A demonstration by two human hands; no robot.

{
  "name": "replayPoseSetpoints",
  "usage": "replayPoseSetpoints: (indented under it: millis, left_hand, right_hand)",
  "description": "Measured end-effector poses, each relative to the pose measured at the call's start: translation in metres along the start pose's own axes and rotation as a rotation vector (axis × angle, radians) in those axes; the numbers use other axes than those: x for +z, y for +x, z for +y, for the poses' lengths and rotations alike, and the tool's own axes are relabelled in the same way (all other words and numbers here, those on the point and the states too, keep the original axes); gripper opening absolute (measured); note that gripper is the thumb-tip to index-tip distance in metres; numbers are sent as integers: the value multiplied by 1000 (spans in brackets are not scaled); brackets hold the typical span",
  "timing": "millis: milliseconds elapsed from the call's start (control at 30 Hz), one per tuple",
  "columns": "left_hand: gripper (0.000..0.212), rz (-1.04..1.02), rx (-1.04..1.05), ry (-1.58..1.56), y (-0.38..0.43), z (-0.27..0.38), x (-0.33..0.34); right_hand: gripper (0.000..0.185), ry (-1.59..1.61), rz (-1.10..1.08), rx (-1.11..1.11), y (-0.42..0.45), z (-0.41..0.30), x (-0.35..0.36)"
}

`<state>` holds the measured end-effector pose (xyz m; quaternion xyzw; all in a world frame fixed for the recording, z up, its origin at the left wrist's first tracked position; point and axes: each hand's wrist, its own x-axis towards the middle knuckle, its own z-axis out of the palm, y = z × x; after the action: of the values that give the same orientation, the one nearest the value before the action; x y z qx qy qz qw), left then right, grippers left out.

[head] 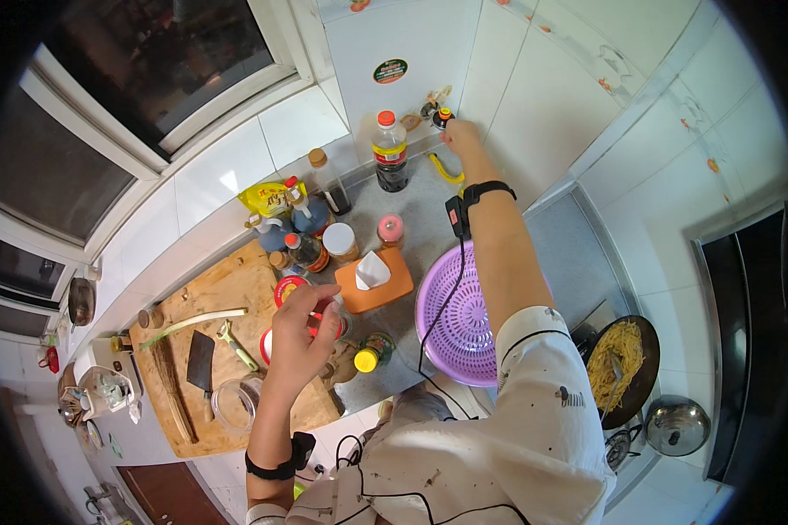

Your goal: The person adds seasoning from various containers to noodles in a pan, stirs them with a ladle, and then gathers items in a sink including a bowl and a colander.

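Observation:
My right hand (461,138) is stretched to the far corner of the counter. Its fingers curl at a small dark sauce bottle (442,119) with a yellow-and-red cap; the hand hides most of the bottle's body. A yellow curved strip (445,169) lies just below that hand. My left hand (307,338) hovers, thumb and fingers apart, over jars with red lids (290,287), partly covering them. Nothing shows in its grasp. Beside it are an orange tissue box (375,279) and a yellow-capped bottle (374,352). A purple plastic colander (456,315) sits under my right arm.
Several sauce bottles (312,213) and a tall red-capped bottle (391,154) line the wall. On the wooden cutting board (236,289) lie a cleaver (200,361), a peeler (236,344) and a brush (171,394). A wok of shredded food (614,367) stands at right, near a pot lid (678,425).

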<state>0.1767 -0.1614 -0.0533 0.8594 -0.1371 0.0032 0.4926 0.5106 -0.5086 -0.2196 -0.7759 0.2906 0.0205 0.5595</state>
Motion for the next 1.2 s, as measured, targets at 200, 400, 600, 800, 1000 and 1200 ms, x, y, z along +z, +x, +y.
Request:
replayPoseSetpoints:
  millis: [200,400,600,800,1000,1200]
  left_hand:
    - [19,-21,21,-46,-24,6,-7]
    - [18,-128,157,-97,-45,24,2]
    - [20,-403,248,-278,-73,48,43]
    - [19,-701,282,-420,-118,55,105]
    - [20,-945,275,-433,-165,76,151]
    - [20,-1051,281,-387,-192,100,178]
  right_hand:
    - [22,580,-182,62,-58,13,24]
    - [19,729,-321,86,-244,2,13]
    - [28,523,-107,-394,-395,111,9]
    - [24,-222,-295,-431,-517,218,-73]
    - [22,-362,346,-17,-600,388,-167]
    - [38,-428,893,386,-646,481,-242]
